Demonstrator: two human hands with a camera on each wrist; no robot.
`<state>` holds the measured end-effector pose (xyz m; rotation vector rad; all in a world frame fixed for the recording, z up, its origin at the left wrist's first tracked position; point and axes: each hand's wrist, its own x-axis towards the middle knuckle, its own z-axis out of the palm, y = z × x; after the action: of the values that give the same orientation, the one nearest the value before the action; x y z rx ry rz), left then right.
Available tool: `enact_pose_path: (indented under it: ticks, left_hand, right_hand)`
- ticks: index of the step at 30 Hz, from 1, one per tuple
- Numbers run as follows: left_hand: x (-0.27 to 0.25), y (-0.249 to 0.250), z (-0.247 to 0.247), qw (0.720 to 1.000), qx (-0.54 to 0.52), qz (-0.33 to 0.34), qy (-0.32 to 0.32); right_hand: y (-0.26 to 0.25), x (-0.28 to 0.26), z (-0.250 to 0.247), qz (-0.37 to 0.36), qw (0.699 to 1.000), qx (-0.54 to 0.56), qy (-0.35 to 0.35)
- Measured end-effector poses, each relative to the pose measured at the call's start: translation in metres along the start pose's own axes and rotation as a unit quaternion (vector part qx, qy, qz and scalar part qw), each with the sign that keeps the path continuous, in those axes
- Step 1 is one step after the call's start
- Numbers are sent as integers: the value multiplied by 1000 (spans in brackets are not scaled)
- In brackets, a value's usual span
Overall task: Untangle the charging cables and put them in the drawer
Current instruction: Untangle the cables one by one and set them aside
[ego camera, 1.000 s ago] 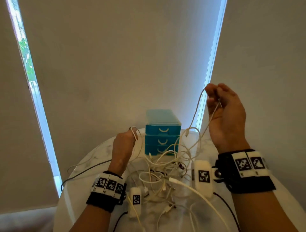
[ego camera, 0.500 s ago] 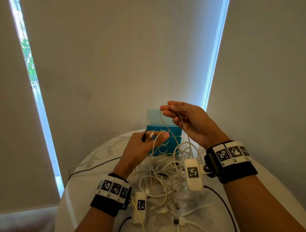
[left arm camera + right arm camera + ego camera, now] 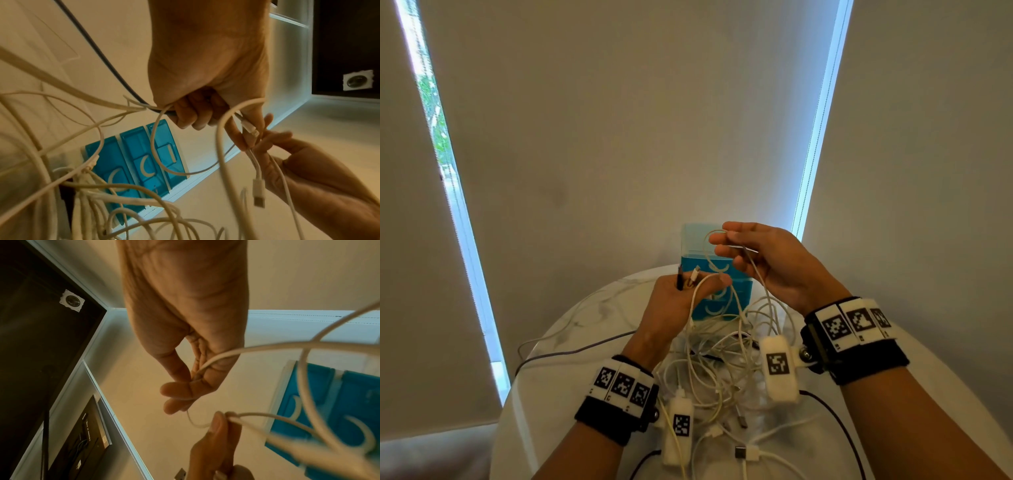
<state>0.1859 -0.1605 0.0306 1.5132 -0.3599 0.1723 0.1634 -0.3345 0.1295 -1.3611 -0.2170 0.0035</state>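
Note:
A tangle of white charging cables lies on the round marble table, in front of a blue three-drawer box whose drawers are all closed. My left hand is raised over the tangle and grips several cable ends, among them a dark plug and a white plug. My right hand, just above and right of it, pinches a thin white cable that loops down to the left hand and into the pile. A loose white plug dangles between the hands.
A grey cable trails off the table's left edge. A black cord runs along the right side. A white USB plug lies at the near edge. Window blinds hang close behind the table.
My right hand came down from high on the right to just above the left hand, bringing its cable with it. My left hand rose toward the middle, now holding several cable ends.

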Motion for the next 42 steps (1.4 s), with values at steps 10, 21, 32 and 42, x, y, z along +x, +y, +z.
enact_pose_path:
  ticks: [10, 21, 32, 42]
  left_hand:
    - [6, 6, -19, 990, -58, 6, 128]
    - [4, 4, -26, 986, -12, -7, 168]
    - [4, 6, -31, 985, 15, 11, 174]
    - [0, 18, -46, 942, -176, 87, 273]
  right_hand:
    - [9, -15, -5, 33, 973, -228, 19]
    - [69, -15, 42, 21, 813, -581, 16]
    - [71, -10, 44, -39, 892, -451, 13]
    - [35, 13, 0, -125, 947, -8, 297]
